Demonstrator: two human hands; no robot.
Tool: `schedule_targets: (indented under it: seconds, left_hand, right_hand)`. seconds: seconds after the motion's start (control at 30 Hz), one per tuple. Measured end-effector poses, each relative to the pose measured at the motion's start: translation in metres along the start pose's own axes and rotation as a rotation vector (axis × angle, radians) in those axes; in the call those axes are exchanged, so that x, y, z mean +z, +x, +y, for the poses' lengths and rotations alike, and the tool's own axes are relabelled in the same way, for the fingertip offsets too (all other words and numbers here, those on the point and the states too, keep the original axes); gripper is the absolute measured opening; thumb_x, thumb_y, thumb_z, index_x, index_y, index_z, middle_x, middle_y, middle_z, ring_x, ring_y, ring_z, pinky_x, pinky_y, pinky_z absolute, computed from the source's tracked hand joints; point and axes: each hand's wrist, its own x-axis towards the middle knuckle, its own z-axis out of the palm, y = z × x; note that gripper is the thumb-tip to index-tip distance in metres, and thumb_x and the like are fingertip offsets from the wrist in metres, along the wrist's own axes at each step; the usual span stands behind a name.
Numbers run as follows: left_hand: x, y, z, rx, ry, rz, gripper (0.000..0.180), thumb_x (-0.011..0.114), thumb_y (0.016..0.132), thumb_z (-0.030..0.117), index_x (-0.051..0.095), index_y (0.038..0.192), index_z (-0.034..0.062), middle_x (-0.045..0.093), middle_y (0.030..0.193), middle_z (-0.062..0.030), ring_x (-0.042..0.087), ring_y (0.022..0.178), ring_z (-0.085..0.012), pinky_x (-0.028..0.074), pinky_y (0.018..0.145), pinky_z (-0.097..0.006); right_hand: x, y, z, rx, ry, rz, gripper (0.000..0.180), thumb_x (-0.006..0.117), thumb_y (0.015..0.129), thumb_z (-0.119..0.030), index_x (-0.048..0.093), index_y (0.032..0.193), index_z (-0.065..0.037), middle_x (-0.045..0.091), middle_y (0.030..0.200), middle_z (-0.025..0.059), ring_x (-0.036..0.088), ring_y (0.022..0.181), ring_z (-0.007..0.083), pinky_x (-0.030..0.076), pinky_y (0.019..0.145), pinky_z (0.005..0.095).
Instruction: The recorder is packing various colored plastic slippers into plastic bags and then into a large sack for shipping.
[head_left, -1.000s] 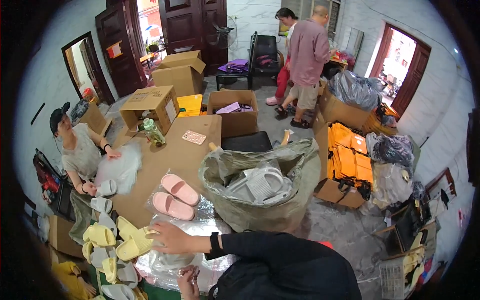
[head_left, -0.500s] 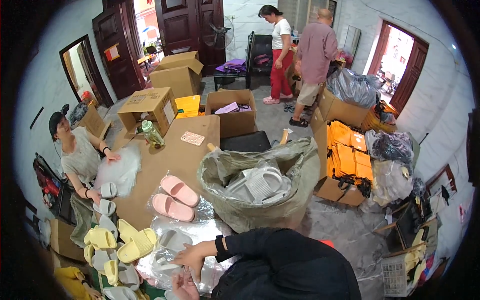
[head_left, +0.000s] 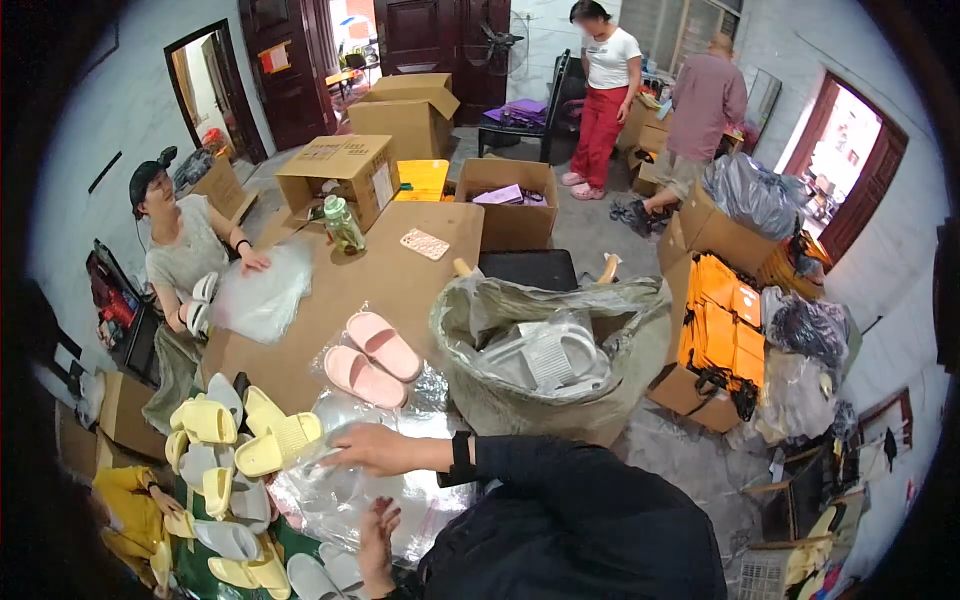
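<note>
My right hand point(head_left: 378, 449), with a dark band at its wrist, reaches leftward over the table with its fingers closed on a clear plastic bag point(head_left: 345, 490). The bag's far side is partly hidden by the hand. Nearer to me, my left hand point(head_left: 378, 535) is raised, fingers apart and holding nothing. Beside my right hand lies a yellow slipper point(head_left: 278, 446), at the edge of a pile of yellow and grey slippers. Grey slippers point(head_left: 312, 577) lie left of my left hand. Beyond the hands, a pair of pink slippers point(head_left: 365, 377) rests on clear plastic.
A large sack point(head_left: 560, 420) of bagged grey slippers stands right of the cardboard-topped table point(head_left: 270, 370). A bottle point(head_left: 343, 225) and a phone point(head_left: 425, 243) lie farther back. One co-worker point(head_left: 180, 240) holds pale slippers; another, in yellow point(head_left: 125, 500), sits near the pile.
My right hand has moved farther away and my left hand has come apart from it, opening. The co-worker at left has lifted pale slippers. The person in red trousers has turned. The view has shifted.
</note>
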Motion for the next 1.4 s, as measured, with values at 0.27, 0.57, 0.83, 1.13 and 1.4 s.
schedule_targets:
  seconds: [0.27,0.57,0.83,1.13,1.4]
  left_hand:
    - [-0.026,0.000,-0.100,-0.169,1.574,0.067,0.052,0.055,0.078,0.042,0.048,0.124,0.0185,0.028,0.136,-0.0251,0.026,0.123,-0.0480,0.027,0.097,-0.057]
    - [-0.053,0.016,-0.154,-0.239,1.563,0.019,0.056,0.051,0.080,0.047,0.042,0.130,0.0259,0.015,0.141,-0.0277,0.012,0.126,-0.0545,0.022,0.096,-0.063]
    - [-0.060,0.024,-0.168,-0.290,1.570,0.008,0.056,0.052,0.079,0.050,0.038,0.131,0.0355,0.011,0.141,-0.0281,0.009,0.126,-0.0561,0.021,0.096,-0.064]
    - [-0.068,0.030,-0.175,-0.333,1.605,-0.010,0.056,0.052,0.078,0.052,0.042,0.129,0.0327,0.011,0.141,-0.0277,0.011,0.125,-0.0570,0.022,0.096,-0.064]
    - [-0.057,0.025,-0.162,-0.324,1.588,0.021,0.052,0.049,0.079,0.051,0.044,0.127,0.0318,0.013,0.141,-0.0277,0.010,0.125,-0.0568,0.021,0.096,-0.065]
  right_hand:
    - [-0.044,0.038,-0.007,-0.088,-0.161,0.052,0.052,0.054,0.070,-0.001,0.051,0.119,-0.019,0.051,0.102,0.0107,0.051,0.093,0.0277,0.042,0.079,0.0396]
    - [-0.050,0.058,0.074,-0.114,-0.627,0.273,0.046,0.054,0.068,-0.008,0.052,0.113,-0.019,0.052,0.101,0.0061,0.052,0.097,0.0264,0.025,0.102,0.0469]
    - [0.047,-0.024,0.128,0.269,-0.612,0.084,0.036,0.054,0.071,-0.011,0.056,0.107,-0.008,0.056,0.094,0.0131,0.051,0.095,0.0299,0.037,0.084,0.0468]
    - [0.151,-0.103,0.036,0.133,-0.248,-0.642,0.026,0.062,0.072,-0.033,0.065,0.075,-0.007,0.056,0.094,0.0098,0.053,0.089,0.0260,0.041,0.071,0.0385]
    - [0.168,-0.121,0.033,0.077,-0.187,-0.758,0.025,0.062,0.073,-0.034,0.067,0.081,-0.010,0.058,0.092,0.0082,0.055,0.085,0.0261,0.041,0.070,0.0406]
